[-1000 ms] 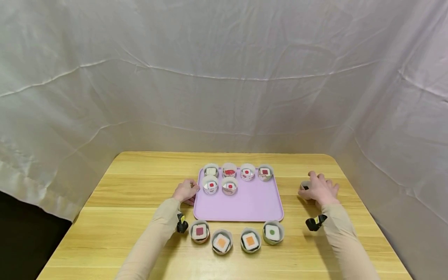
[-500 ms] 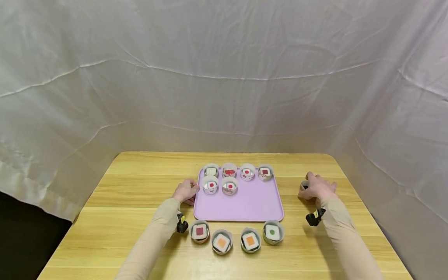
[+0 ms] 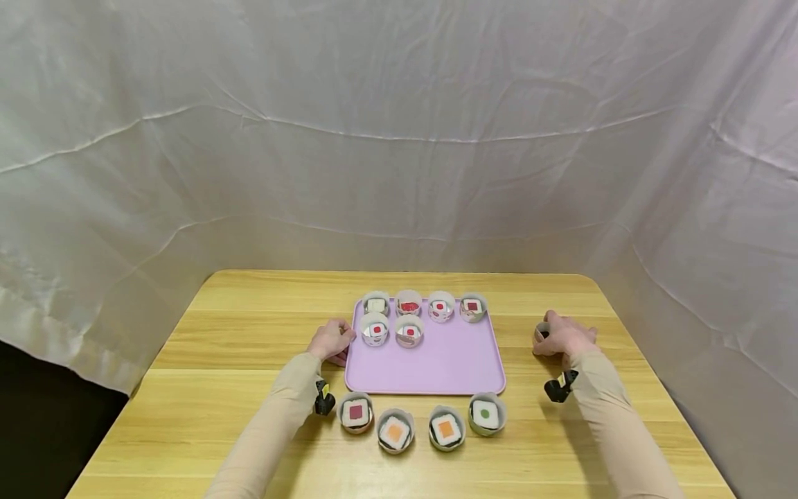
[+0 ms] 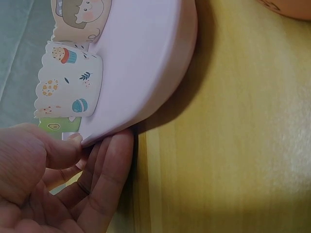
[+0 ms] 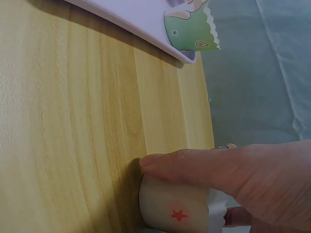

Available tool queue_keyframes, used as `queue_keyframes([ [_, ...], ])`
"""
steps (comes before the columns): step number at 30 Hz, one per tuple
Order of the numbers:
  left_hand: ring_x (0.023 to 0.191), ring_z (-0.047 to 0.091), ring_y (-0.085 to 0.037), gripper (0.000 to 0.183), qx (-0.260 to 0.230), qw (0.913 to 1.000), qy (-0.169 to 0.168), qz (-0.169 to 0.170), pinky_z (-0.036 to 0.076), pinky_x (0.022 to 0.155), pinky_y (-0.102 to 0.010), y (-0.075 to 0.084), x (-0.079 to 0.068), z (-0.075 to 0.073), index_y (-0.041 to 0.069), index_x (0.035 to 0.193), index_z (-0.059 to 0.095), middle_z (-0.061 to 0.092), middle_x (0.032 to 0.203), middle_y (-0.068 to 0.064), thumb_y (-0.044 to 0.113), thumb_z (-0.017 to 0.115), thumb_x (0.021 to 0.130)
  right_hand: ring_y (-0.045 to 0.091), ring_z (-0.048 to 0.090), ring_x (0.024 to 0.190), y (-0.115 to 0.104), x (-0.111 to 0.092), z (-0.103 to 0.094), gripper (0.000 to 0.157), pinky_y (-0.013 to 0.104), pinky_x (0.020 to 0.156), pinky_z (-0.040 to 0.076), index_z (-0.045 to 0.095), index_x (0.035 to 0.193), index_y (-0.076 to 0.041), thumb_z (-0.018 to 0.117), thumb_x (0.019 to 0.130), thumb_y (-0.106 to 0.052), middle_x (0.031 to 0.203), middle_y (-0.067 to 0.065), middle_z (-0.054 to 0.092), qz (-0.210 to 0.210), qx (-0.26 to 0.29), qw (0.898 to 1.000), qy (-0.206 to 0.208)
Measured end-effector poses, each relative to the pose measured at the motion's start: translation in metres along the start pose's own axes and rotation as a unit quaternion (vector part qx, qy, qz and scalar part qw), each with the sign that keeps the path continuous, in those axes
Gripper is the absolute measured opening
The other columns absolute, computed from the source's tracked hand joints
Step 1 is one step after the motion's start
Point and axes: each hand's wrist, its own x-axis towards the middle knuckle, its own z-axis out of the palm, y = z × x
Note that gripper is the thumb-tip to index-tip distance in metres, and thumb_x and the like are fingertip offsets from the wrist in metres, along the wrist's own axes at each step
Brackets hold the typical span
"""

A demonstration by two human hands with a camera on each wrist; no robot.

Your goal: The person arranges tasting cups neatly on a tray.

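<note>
My left hand [image 3: 332,339] pinches the left rim of a lilac tray [image 3: 449,364], thumb over the edge and fingers curled beneath, as the left wrist view shows. Right of the tray, my right hand [image 3: 569,337] grips a small paper baking cup [image 5: 167,208] with a red star printed on its side. The thumb lies along the cup's near side, and the other fingers are mostly hidden behind it. Something dark shows inside this cup in the head view. On the tray stand several paper cups holding rice-roll-like pieces, among them one with a red centre [image 3: 409,333].
In front of the tray, several more filled cups stand on the wooden table [image 3: 218,388]: one with a dark red square [image 3: 356,413], two with orange squares [image 3: 395,432], one with a green dot [image 3: 485,414]. A grey-white curtain [image 3: 399,173] surrounds the table's back and sides.
My right hand has lowered slightly and its fingers have drawn in around the cup. The left hand, the tray and the other cups have not moved.
</note>
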Motion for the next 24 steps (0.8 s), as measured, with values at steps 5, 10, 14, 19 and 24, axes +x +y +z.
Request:
queue_keyframes([
  [5,0.053,0.062,-0.017,0.016,0.0,1.0,0.0,0.0,0.06,0.05,-0.032,0.0001,0.0008,-0.0001,0.0,0.103,0.058,0.06,0.071,-0.012,0.015,0.053,0.102,0.038,0.058,0.095,0.0006,0.0012,0.0016,0.059,0.066,0.089,0.037,0.051,0.115,-0.002,0.078,0.073,-0.031,0.11,0.024,0.062,-0.002,0.003,1.0,-0.002],
  [10,0.053,0.062,-0.017,0.016,0.0,1.0,0.0,-0.002,0.06,0.05,-0.032,0.0003,0.0004,0.0,0.0,0.103,0.058,0.06,0.07,-0.011,0.015,0.053,0.102,0.037,0.057,0.094,0.0004,0.0017,0.0017,0.057,0.065,0.089,0.037,0.051,0.115,-0.002,0.078,0.074,-0.031,0.109,0.023,0.062,0.001,0.005,1.0,-0.006],
  [14,0.053,0.062,-0.017,0.016,0.001,1.0,0.002,-0.003,0.06,0.05,-0.032,0.0004,0.0,-0.0001,0.0,0.102,0.058,0.06,0.07,-0.012,0.014,0.053,0.102,0.037,0.057,0.095,0.0011,0.0029,0.002,0.057,0.065,0.09,0.037,0.051,0.116,-0.002,0.077,0.075,-0.031,0.11,0.023,0.062,0.002,0.006,1.0,-0.007],
  [19,0.054,0.062,-0.017,0.015,0.003,1.0,0.003,-0.004,0.06,0.05,-0.032,0.001,0.0001,0.0,0.0,0.102,0.058,0.061,0.071,-0.012,0.014,0.053,0.102,0.039,0.057,0.096,0.0023,0.0048,0.0022,0.058,0.066,0.09,0.037,0.051,0.118,-0.001,0.077,0.077,-0.033,0.11,0.024,0.062,0.003,0.002,1.0,-0.009],
  [24,0.053,0.062,-0.017,0.015,0.008,1.0,0.003,-0.002,0.06,0.05,-0.032,0.0012,-0.0003,-0.0001,0.0,0.102,0.058,0.061,0.07,-0.012,0.014,0.052,0.102,0.039,0.057,0.096,0.0029,0.0055,0.0022,0.059,0.066,0.092,0.037,0.05,0.12,0.0,0.074,0.076,-0.03,0.11,0.025,0.061,0.003,0.002,1.0,-0.005],
])
